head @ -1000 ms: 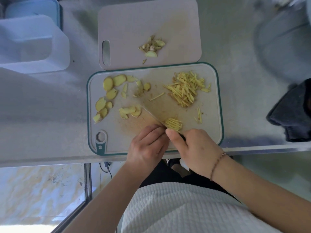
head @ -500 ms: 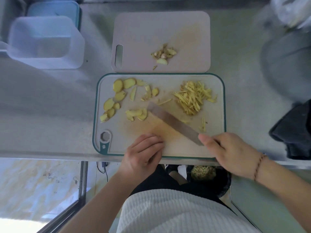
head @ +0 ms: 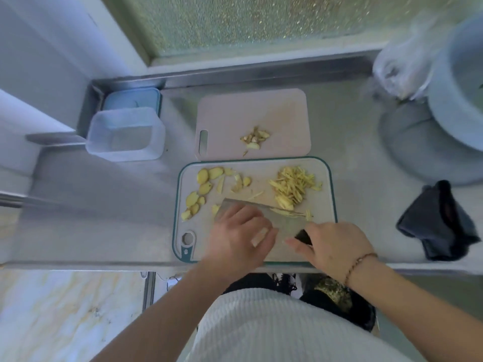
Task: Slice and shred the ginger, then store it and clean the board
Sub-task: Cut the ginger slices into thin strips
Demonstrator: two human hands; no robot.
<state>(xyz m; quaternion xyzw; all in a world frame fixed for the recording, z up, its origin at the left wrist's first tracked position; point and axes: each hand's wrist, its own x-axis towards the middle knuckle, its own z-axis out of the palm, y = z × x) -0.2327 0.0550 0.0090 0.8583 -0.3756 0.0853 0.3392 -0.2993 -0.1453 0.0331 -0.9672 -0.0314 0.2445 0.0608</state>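
Right hand [head: 337,244] grips knife [head: 264,218] handle; left hand [head: 240,239] lies flat on blade. Ginger shreds [head: 292,186]: light, thin, sticky. Best scooped on the blade.

Cutting board [head: 324,246]: pale grey-beige face, teal rim and teal handle tab; second board [head: 251,111]: plain pale pink; ginger slices [head: 202,176] and shreds [head: 292,186]: yellow. Container [head: 125,152]: translucent whitish, with a light blue lid [head: 130,99] behind; cloth [head: 441,226]: dark grey. Knife [head: 285,220]: grey blade, black handle; wrist bracelet [head: 359,262]: brown, beaded; garment [head: 261,327]: white, ribbed.
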